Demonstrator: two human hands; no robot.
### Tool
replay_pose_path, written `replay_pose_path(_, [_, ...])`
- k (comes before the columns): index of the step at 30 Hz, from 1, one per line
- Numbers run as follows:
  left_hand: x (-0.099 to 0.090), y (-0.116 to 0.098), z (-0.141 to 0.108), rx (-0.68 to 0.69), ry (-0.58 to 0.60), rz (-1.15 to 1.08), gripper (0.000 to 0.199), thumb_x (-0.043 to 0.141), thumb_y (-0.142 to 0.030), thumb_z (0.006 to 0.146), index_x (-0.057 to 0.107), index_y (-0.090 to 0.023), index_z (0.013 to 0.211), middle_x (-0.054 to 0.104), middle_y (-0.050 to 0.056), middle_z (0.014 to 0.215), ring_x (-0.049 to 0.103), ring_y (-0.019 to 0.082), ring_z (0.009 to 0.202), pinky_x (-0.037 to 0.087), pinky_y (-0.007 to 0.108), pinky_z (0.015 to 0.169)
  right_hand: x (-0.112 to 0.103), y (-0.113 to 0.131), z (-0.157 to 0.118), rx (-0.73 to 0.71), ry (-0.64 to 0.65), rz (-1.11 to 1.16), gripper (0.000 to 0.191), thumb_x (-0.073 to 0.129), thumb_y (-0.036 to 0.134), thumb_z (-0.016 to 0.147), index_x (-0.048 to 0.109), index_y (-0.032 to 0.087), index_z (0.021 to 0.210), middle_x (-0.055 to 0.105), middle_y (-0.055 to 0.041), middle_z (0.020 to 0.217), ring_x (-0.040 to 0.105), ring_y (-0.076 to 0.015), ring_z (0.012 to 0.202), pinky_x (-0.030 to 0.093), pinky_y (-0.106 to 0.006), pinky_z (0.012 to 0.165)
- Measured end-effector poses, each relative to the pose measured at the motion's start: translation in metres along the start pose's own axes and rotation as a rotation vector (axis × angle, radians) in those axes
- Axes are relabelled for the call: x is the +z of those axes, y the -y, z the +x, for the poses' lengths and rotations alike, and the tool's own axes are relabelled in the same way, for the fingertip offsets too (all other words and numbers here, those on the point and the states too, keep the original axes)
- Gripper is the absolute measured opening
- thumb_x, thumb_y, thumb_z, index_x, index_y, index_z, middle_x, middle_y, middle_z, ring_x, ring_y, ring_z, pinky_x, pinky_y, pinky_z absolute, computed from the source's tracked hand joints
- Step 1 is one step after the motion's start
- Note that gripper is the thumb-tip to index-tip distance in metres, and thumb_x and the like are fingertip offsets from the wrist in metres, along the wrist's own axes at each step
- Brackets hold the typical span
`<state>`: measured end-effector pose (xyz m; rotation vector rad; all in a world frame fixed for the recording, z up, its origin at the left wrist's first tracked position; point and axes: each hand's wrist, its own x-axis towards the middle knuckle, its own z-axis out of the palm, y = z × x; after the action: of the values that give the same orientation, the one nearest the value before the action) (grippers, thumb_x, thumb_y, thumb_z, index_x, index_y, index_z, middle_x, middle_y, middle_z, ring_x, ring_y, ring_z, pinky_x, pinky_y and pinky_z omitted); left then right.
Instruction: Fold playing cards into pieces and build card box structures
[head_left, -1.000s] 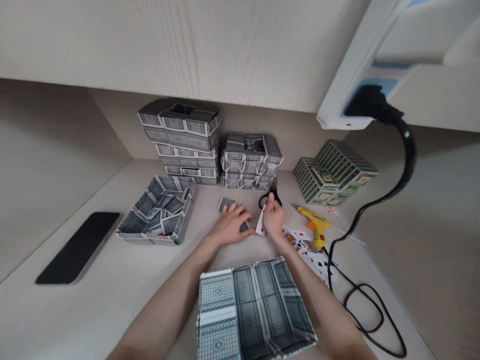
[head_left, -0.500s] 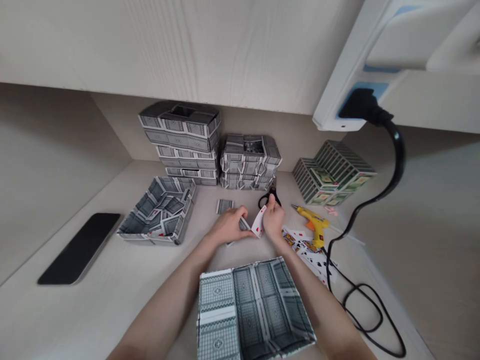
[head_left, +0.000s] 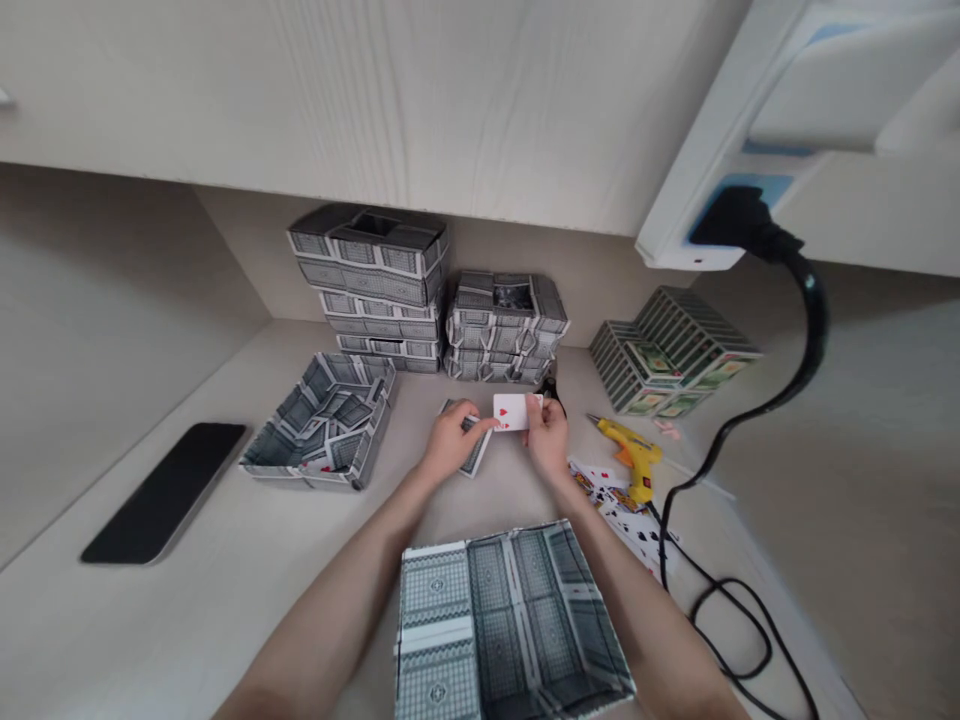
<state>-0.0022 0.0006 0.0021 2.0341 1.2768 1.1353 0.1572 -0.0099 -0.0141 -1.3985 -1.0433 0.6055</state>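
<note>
- Centre: the heart card (head_left: 514, 412), tilted beside the right hand half a second ago, is now turned crosswise, face up, its long side running left to right between the two hands.
- Right hand (head_left: 547, 437): grasping the right end of the heart card, thumb on its printed face.
- Left hand (head_left: 448, 440): thumb at the near left corner of the heart card, fingers over the back-patterned cards (head_left: 475, 458); how firmly it grips either cannot be told.
- Meaning of the change: the heart card appears steadied from both ends, a position judged suitable for aligning or bending it; the right hand seems to carry the firmer hold.
- Back-patterned cards: slanting on the table (head_left: 225, 570) below the left hand, partly hidden; their number cannot be told.
- Near: an open box (head_left: 438, 582) covered in card backs, between the forearms.
- Left: an open tray (head_left: 367, 455) of the same make, holding loose cards; the phone (head_left: 165, 495) lies farther left.
- Right: the yellow glue gun (head_left: 637, 465), beside loose face-up cards (head_left: 634, 530) and the black cord (head_left: 716, 440).
- Far: two stacks of card-covered boxes, the taller (head_left: 375, 265) at left and the shorter (head_left: 506, 332) beside it; scissors (head_left: 551, 388) lie partly hidden beyond the right hand; green card-covered boxes (head_left: 675, 360) stand far right.
</note>
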Motion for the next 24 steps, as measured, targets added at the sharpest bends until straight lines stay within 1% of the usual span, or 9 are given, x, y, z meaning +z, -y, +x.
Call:
replay_pose_path(2, [0.001,0.003,0.002,-0.055,-0.067,-0.023,0.024,0.048,-0.039,0.079,0.05,-0.017,0.07,0.055,0.0,0.069,0.05,0.012,0.067,0.038,0.022,0.061,0.001,0.0,-0.001,0.078,0.044,0.13,0.038,0.047,0.055,0.075,0.043,0.018,0.083,0.054,0.0042,0.053,0.042,-0.0083,0.031,0.033,-0.02,0.031])
replay_pose_path(5, [0.001,0.006,0.004,-0.081,-0.154,-0.047,0.019,0.043,-0.033,0.082,0.05,-0.018,0.074,0.056,0.0,0.071,0.051,0.012,0.069,0.038,0.022,0.062,0.005,0.004,-0.005,0.138,0.173,0.249,0.038,0.054,0.053,0.071,0.041,0.021,0.088,0.057,0.0047,0.054,0.049,-0.011,0.032,0.039,-0.022,0.032])
replay_pose_path(8, [0.0,0.008,0.004,-0.07,-0.237,-0.047,0.015,0.041,-0.03,0.083,0.049,-0.018,0.076,0.055,0.001,0.074,0.052,0.013,0.073,0.039,0.023,0.065,0.008,0.009,-0.01,0.179,0.353,0.281,0.036,0.056,0.05,0.07,0.044,0.022,0.089,0.058,0.0043,0.052,0.053,-0.0133,0.035,0.043,-0.024,0.035])
replay_pose_path(11, [-0.001,0.009,0.004,-0.071,-0.308,-0.042,0.013,0.042,-0.029,0.082,0.048,-0.019,0.077,0.055,0.002,0.075,0.052,0.014,0.075,0.039,0.025,0.068,0.007,0.014,-0.012,0.191,0.512,0.253,0.032,0.056,0.048,0.071,0.05,0.02,0.084,0.057,0.0038,0.044,0.054,-0.0142,0.035,0.044,-0.024,0.037])
replay_pose_path(13, [-0.001,0.008,0.004,-0.095,-0.362,-0.049,0.012,0.043,-0.029,0.082,0.048,-0.018,0.078,0.054,0.002,0.074,0.052,0.014,0.073,0.039,0.025,0.068,0.005,0.016,-0.012,0.198,0.554,0.236,0.03,0.057,0.046,0.071,0.053,0.018,0.082,0.057,0.0031,0.042,0.053,-0.014,0.034,0.043,-0.024,0.036])
replay_pose_path(16, [-0.004,0.007,0.004,-0.148,-0.493,-0.067,0.013,0.045,-0.031,0.081,0.046,-0.018,0.078,0.053,0.001,0.071,0.051,0.014,0.068,0.039,0.026,0.067,0.002,0.02,-0.013,0.235,0.605,0.22,0.029,0.06,0.044,0.069,0.057,0.017,0.079,0.06,0.0012,0.047,0.052,-0.0129,0.032,0.042,-0.023,0.034])
replay_pose_path(19, [-0.006,0.006,0.004,-0.155,-0.605,-0.076,0.015,0.045,-0.032,0.081,0.045,-0.018,0.077,0.052,0.001,0.071,0.051,0.014,0.069,0.039,0.026,0.068,0.0,0.023,-0.014,0.286,0.718,0.233,0.03,0.061,0.043,0.068,0.06,0.016,0.081,0.063,-0.0004,0.052,0.053,-0.0134,0.034,0.044,-0.024,0.035])
replay_pose_path(22, [-0.007,0.004,0.004,-0.104,-0.656,-0.091,0.015,0.045,-0.032,0.081,0.044,-0.018,0.076,0.052,0.002,0.074,0.051,0.014,0.072,0.039,0.027,0.07,-0.001,0.025,-0.015,0.344,0.807,0.283,0.03,0.061,0.04,0.069,0.061,0.015,0.085,0.065,-0.0016,0.056,0.057,-0.0153,0.039,0.047,-0.026,0.038])
replay_pose_path(24, [-0.007,0.003,0.004,-0.066,-0.659,-0.116,0.015,0.045,-0.031,0.081,0.044,-0.018,0.076,0.052,0.002,0.075,0.051,0.014,0.073,0.04,0.026,0.071,-0.002,0.025,-0.014,0.386,0.835,0.311,0.029,0.061,0.037,0.069,0.061,0.014,0.087,0.067,-0.0031,0.061,0.06,-0.0162,0.042,0.048,-0.026,0.04])
